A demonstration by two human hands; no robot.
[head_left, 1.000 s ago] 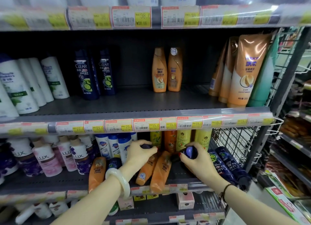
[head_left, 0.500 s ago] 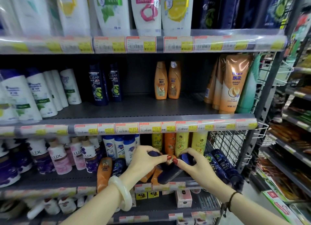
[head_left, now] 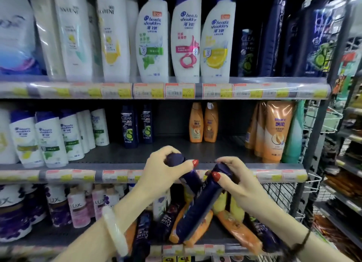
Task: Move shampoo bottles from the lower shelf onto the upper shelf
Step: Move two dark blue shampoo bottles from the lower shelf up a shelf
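Observation:
My left hand (head_left: 162, 169) grips the cap end of a dark blue shampoo bottle (head_left: 189, 180), raised in front of the middle shelf's edge (head_left: 78, 175). My right hand (head_left: 237, 180) holds a second dark blue bottle (head_left: 197, 209) by its top, with its body slanting down to the left. Both bottles hang above the lower shelf (head_left: 39, 240), where more dark blue and orange bottles (head_left: 241, 232) lie tipped over. Two upright dark blue Clear bottles (head_left: 129, 126) and two orange bottles (head_left: 203, 122) stand on the middle shelf.
White Head & Shoulders bottles (head_left: 49, 140) fill the middle shelf's left, orange tubes (head_left: 274, 132) its right. Bare shelf floor (head_left: 170, 144) lies between the Clear and orange bottles. Large bottles (head_left: 186, 38) line the top shelf. Lux bottles (head_left: 78, 207) stand lower left. A wire rack (head_left: 284, 195) closes the right side.
Both hands have lifted their dark blue bottles up off the lower shelf to the height of the middle shelf's edge. The view has tilted upward, showing the top shelf.

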